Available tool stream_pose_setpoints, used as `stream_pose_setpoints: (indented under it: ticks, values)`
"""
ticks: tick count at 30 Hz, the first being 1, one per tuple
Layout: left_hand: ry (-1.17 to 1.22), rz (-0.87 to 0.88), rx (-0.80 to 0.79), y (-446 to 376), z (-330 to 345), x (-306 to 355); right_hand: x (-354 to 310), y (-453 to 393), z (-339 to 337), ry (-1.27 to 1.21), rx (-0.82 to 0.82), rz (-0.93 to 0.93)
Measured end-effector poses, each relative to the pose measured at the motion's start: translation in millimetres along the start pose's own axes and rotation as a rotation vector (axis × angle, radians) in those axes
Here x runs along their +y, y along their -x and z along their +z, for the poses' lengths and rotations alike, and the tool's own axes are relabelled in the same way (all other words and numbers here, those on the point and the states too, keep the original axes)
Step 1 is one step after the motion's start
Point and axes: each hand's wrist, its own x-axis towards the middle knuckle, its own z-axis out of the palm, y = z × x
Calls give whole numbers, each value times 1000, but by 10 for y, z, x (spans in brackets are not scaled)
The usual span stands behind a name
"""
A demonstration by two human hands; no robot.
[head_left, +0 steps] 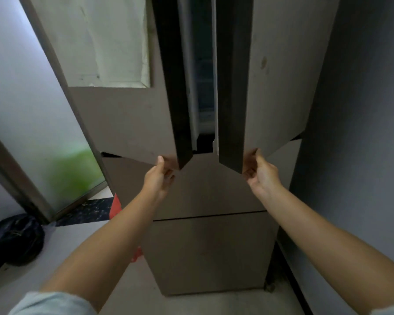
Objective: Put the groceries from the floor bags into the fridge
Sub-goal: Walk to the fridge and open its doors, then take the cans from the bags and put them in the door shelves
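Both hands on the fridge doors, a narrow gap between them.

I have my left hand (159, 176) hooked under the bottom edge of the left door (127, 119), fingers curled round its inner corner, and my right hand (258, 171) gripping the right door (280, 87) the same way. The fridge (209, 246) stands tight to the wall (362, 110) on the right; left, open floor (77, 242) holds a dark bag (16, 239) and a red bag (115, 206) beside the fridge.
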Motion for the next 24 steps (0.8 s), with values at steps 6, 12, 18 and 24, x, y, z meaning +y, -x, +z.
stream_pose_setpoints:
  ticks: [6, 12, 18, 24]
  values:
    - [177, 83, 128, 849, -516, 102, -259, 559, -467, 29, 3, 6]
    - [-611, 255, 374, 1647, -843, 2, -122, 1206, -964, 339, 161, -76]
    - [-1626, 423, 240, 2416, -944, -118, 468, 1903, -678, 650, -128, -11]
    - [-1933, 426, 340, 2948, -1448, 214, 887, 2560, -231, 1325, -451, -429]
